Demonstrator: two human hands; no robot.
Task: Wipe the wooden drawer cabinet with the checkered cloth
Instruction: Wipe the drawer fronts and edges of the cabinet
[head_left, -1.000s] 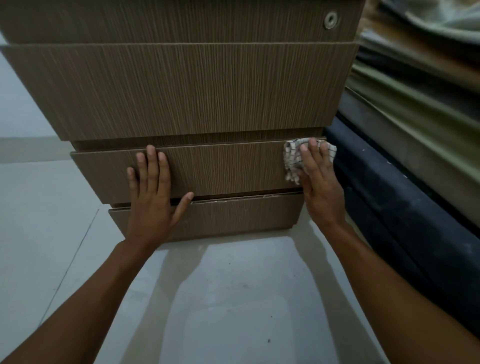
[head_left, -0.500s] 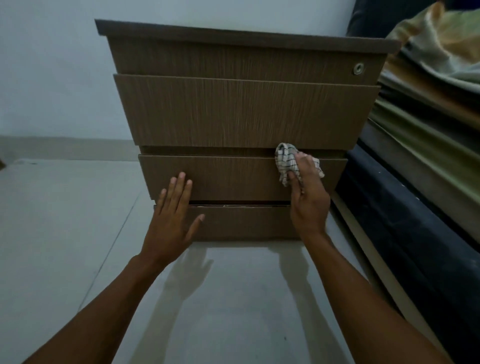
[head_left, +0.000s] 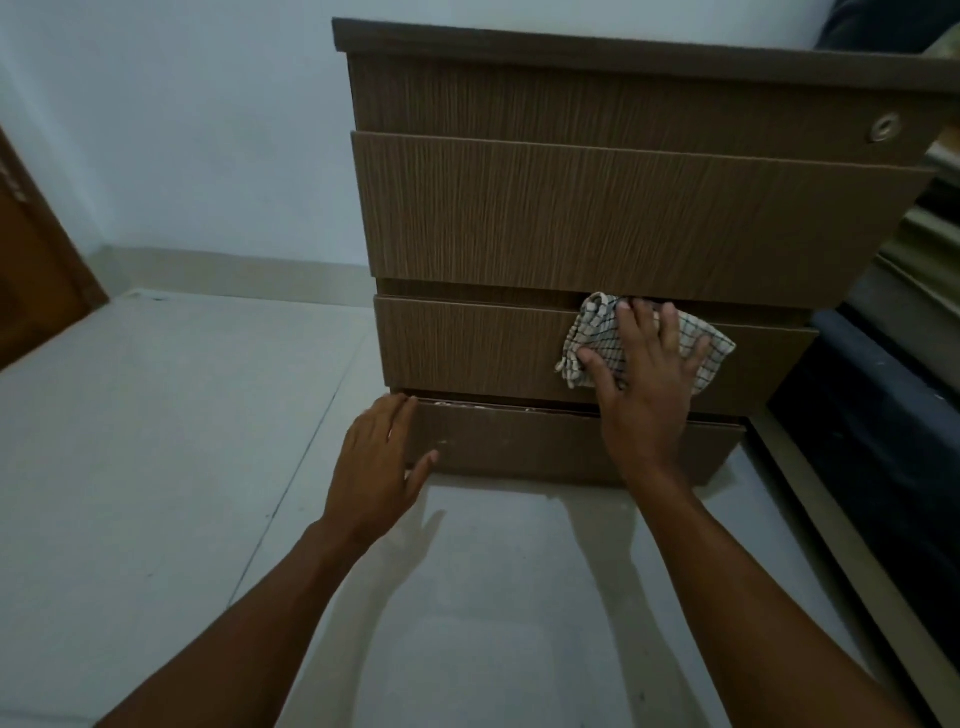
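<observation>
— Where's the cloth right now?

— The checkered cloth (head_left: 597, 338) is pinned flat under my right hand (head_left: 644, 384), against the front of the third drawer (head_left: 467, 343) of the wooden drawer cabinet (head_left: 597, 218). It's toward the right half of that drawer front, and its top edge reaches the dark gap under the big drawer above.

— Are you gripping it?

— No, pressing. My right hand is spread, palm on the cloth, fingers fanned and pointing up. The cloth sticks out on both sides of the hand, bunched at the left, flatter at the right.

— And your other hand?

— My left hand (head_left: 376, 462) is open too, holding nothing. Its fingers (head_left: 397, 410) are together at the left corner of the bottom drawer (head_left: 545, 441), up by that drawer's top edge, with the thumb out toward the drawer front. Whether the palm actually touches the wood, I can't tell.

— What's around the cabinet?

— It stands on a pale tiled floor (head_left: 182, 415) against a light wall (head_left: 182, 130). There's a round metal lock (head_left: 884, 126) at the right end of the top drawer. Stacked dark bedding (head_left: 883, 415) sits just beside the cabinet's right side, and a brown door (head_left: 36, 270) shows at the far left.
</observation>
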